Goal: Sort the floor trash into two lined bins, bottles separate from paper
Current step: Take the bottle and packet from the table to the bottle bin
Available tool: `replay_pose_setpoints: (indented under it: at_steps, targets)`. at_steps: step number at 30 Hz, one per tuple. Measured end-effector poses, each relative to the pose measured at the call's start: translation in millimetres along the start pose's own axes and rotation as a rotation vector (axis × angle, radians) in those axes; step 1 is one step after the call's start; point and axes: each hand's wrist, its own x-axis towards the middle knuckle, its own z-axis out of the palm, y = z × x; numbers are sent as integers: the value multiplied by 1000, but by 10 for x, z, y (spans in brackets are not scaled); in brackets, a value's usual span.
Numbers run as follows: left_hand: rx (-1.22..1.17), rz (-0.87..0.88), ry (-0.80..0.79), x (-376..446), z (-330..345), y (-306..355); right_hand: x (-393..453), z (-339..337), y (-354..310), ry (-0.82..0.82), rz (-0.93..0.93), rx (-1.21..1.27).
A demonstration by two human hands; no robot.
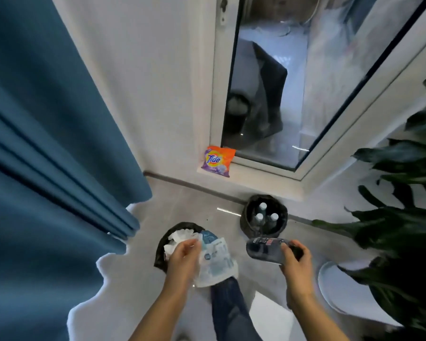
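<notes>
Mid-sort, our left hand [182, 254] grips a paper wrapper [215, 263] beside the paper bin [160, 252], our right hand [296, 258] clasps a bottle [265, 248] bound, we judge, for the bottle bin [246, 221].

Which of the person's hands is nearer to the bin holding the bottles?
Right. The right hand, gripping a dark bottle, is just below the bottle bin. The left hand, holding a paper wrapper, is farther away, over the paper bin.
</notes>
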Motion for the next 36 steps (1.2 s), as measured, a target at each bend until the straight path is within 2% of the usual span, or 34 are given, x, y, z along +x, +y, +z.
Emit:
replay_pose_setpoints:
  at_steps: [6,11,16,21,24,27,29,34,36]
  targets:
    - [98,-92,70,1147,630,127,1564,418,184,87,82,-53]
    - [77,-150,106,2124,1358,143,2793,667,448,203,182,-121]
    - [42,-286,83,3280,2024,-270,4037,802,1083,377,315,-201]
    - [80,-329,59,4050,2299,-707,4771,865,1760,406,392,-274]
    - [127,-349,44,4342,2384,-898,5002,870,2100,333,506,-302]
    - [160,-384,54,4577,2472,-1145,5151,828,2395,223,679,-195]
    - [186,-395,61,4649,2526,-1251,5161,793,2443,164,720,-193]
    - [195,-379,5,4621,2703,-1285,4884,802,2126,121,499,-290]
    - [175,-387,-49,4577,2771,-1269,4710,863,1904,-21,470,-255]
